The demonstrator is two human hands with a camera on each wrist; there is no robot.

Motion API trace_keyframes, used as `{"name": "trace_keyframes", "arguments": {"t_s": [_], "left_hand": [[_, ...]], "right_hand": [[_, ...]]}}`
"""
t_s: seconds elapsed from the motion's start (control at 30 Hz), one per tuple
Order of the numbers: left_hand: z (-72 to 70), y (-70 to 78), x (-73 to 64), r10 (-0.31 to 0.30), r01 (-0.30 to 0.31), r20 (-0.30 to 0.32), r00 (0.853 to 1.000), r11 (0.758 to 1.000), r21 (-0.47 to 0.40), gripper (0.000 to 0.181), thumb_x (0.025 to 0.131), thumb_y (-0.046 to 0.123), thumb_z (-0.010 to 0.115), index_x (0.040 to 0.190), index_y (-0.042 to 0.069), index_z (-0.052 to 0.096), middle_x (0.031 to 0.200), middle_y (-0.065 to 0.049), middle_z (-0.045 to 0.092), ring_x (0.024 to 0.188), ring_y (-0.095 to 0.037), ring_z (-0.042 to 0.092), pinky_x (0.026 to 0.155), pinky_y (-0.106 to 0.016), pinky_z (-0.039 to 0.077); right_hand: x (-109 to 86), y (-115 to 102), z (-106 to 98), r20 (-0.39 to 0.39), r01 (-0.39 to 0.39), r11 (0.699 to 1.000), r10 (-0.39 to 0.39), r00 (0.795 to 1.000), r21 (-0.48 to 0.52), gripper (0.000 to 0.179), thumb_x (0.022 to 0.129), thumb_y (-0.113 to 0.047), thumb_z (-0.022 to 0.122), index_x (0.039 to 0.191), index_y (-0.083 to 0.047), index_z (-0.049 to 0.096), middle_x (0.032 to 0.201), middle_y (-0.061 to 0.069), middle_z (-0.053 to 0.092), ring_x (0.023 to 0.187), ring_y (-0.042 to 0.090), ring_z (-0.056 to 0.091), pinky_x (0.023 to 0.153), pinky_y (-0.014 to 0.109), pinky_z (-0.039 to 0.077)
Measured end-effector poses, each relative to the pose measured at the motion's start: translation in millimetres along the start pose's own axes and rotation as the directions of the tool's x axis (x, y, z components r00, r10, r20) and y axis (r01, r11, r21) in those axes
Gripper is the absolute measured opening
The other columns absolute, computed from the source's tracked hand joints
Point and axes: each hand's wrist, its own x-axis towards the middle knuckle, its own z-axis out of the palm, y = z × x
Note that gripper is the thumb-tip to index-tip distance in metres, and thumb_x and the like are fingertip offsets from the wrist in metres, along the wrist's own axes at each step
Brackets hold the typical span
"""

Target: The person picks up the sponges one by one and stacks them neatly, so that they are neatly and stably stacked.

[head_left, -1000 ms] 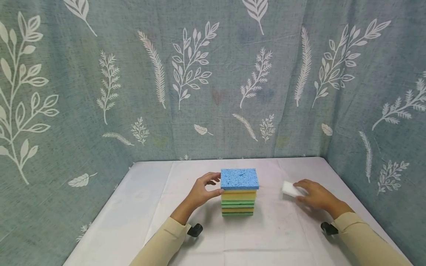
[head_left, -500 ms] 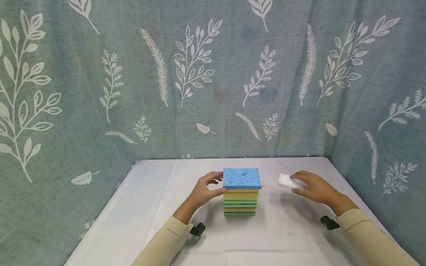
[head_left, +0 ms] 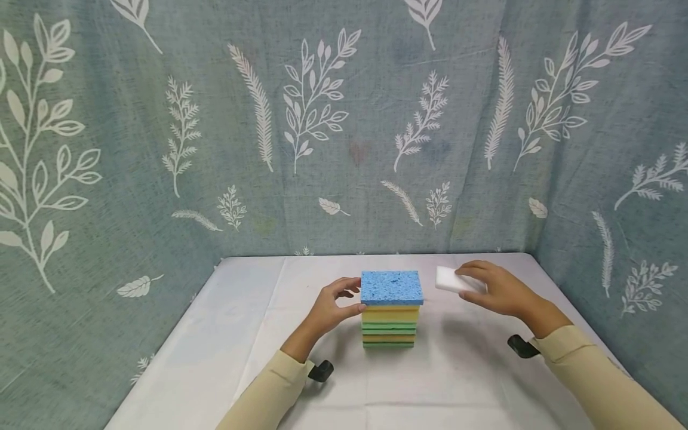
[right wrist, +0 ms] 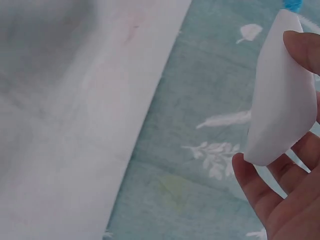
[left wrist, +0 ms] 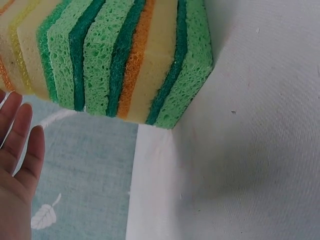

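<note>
A stack of sponges [head_left: 390,325] stands on the table, layered in green, yellow and orange, with a blue sponge [head_left: 391,288] on top. My left hand [head_left: 330,307] is at the stack's upper left side, thumb at the front corner and fingertips against the side. In the left wrist view its fairly straight fingers [left wrist: 32,160] reach up to the stack's layers. My right hand [head_left: 497,289] pinches a white sponge block [head_left: 447,279] between thumb and fingers, raised above the table just right of the stack. The right wrist view shows the white block [right wrist: 282,95] tilted, fingers along its edges.
A white cloth covers the table [head_left: 258,370]. Blue-green curtains [head_left: 344,149] with white leaf prints stand behind it and along both sides. Black wrist cameras [head_left: 321,371] sit at both sleeves.
My right hand has lifted the white sponge block off the table and carried it left and up, closer to the stack. My left hand stays at the stack's side.
</note>
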Motion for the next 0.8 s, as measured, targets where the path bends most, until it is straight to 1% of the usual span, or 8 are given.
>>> {"name": "trace_keyframes", "arguments": {"t_s": [0.13, 0.33, 0.4, 0.43, 0.57, 0.63, 0.67, 0.8], "left_hand": [[-0.5, 0.2, 0.3, 0.003, -0.003, 0.005, 1.000, 1.000, 0.013, 0.057, 0.082, 0.031, 0.079, 0.133, 0.013, 0.059, 0.118, 0.005, 0.061, 0.110, -0.030, 0.057, 0.092, -0.040, 0.050], [-0.1, 2.2, 0.0, 0.013, -0.013, 0.007, 1.000, 1.000, -0.004, 0.058, 0.082, 0.026, 0.080, 0.133, 0.011, 0.058, 0.119, 0.001, 0.061, 0.110, -0.036, 0.056, 0.092, -0.043, 0.049], [-0.3, 1.7, -0.3, 0.018, -0.018, 0.004, 1.000, 1.000, -0.010, 0.058, 0.081, 0.025, 0.081, 0.133, 0.012, 0.059, 0.119, 0.001, 0.061, 0.110, -0.034, 0.056, 0.092, -0.044, 0.049], [0.1, 1.6, -0.3, 0.010, -0.010, 0.006, 1.000, 1.000, -0.011, 0.059, 0.081, 0.022, 0.081, 0.133, 0.010, 0.058, 0.120, -0.001, 0.061, 0.110, -0.034, 0.056, 0.093, -0.045, 0.049], [-2.3, 21.7, -2.4, 0.008, -0.008, 0.015, 1.000, 1.000, -0.010, 0.058, 0.081, 0.016, 0.081, 0.132, 0.003, 0.057, 0.120, -0.009, 0.061, 0.109, -0.035, 0.057, 0.092, -0.050, 0.048], [-4.1, 33.3, -3.1, -0.001, 0.002, 0.026, 1.000, 1.000, -0.014, 0.058, 0.081, 0.013, 0.080, 0.132, -0.001, 0.056, 0.120, -0.014, 0.061, 0.110, -0.040, 0.055, 0.093, -0.054, 0.047], [-5.4, 38.5, -3.5, 0.006, -0.006, 0.030, 1.000, 1.000, -0.013, 0.057, 0.082, 0.013, 0.080, 0.132, -0.002, 0.056, 0.119, -0.013, 0.061, 0.109, -0.040, 0.056, 0.092, -0.054, 0.047], [-7.0, 39.7, -2.3, 0.027, -0.026, 0.037, 0.999, 1.000, -0.018, 0.055, 0.083, 0.011, 0.077, 0.132, -0.003, 0.055, 0.119, -0.016, 0.061, 0.109, -0.040, 0.055, 0.092, -0.057, 0.046]], "right_hand": [[4.3, -7, -6, -0.016, 0.006, 1.000, -0.006, 1.000, 0.002, 0.051, 0.088, -0.035, 0.073, 0.130, -0.008, 0.062, 0.132, 0.011, 0.055, 0.114, 0.033, 0.055, 0.083, 0.052, 0.050], [9.2, -16, -10, -0.041, 0.008, 1.000, -0.007, 0.999, 0.024, 0.052, 0.087, -0.038, 0.073, 0.130, -0.011, 0.062, 0.132, 0.009, 0.055, 0.113, 0.031, 0.055, 0.083, 0.052, 0.050], [11.8, -20, -11, -0.054, 0.022, 0.999, -0.020, 0.998, 0.031, 0.051, 0.087, -0.037, 0.074, 0.130, -0.011, 0.062, 0.132, 0.008, 0.055, 0.113, 0.030, 0.055, 0.083, 0.051, 0.050], [13.1, -22, -11, -0.060, 0.031, 0.999, -0.029, 0.998, 0.037, 0.051, 0.087, -0.036, 0.074, 0.129, -0.011, 0.062, 0.132, 0.007, 0.055, 0.114, 0.030, 0.055, 0.084, 0.051, 0.050], [18.4, -29, -12, -0.070, 0.064, 0.997, -0.061, 0.996, 0.043, 0.051, 0.086, -0.034, 0.075, 0.130, -0.010, 0.062, 0.133, 0.008, 0.054, 0.116, 0.031, 0.054, 0.086, 0.052, 0.050], [20.7, -31, -12, -0.068, 0.074, 0.996, -0.071, 0.995, 0.048, 0.051, 0.087, -0.034, 0.075, 0.130, -0.011, 0.062, 0.134, 0.009, 0.054, 0.118, 0.031, 0.053, 0.087, 0.052, 0.050], [21.8, -32, -12, -0.068, 0.079, 0.996, -0.076, 0.995, 0.047, 0.051, 0.087, -0.034, 0.074, 0.130, -0.011, 0.062, 0.134, 0.009, 0.054, 0.118, 0.031, 0.053, 0.087, 0.052, 0.050], [25.0, -35, -13, -0.077, 0.105, 0.993, -0.101, 0.992, 0.049, 0.051, 0.087, -0.033, 0.075, 0.130, -0.011, 0.062, 0.133, 0.008, 0.054, 0.117, 0.031, 0.053, 0.086, 0.052, 0.051]]}}
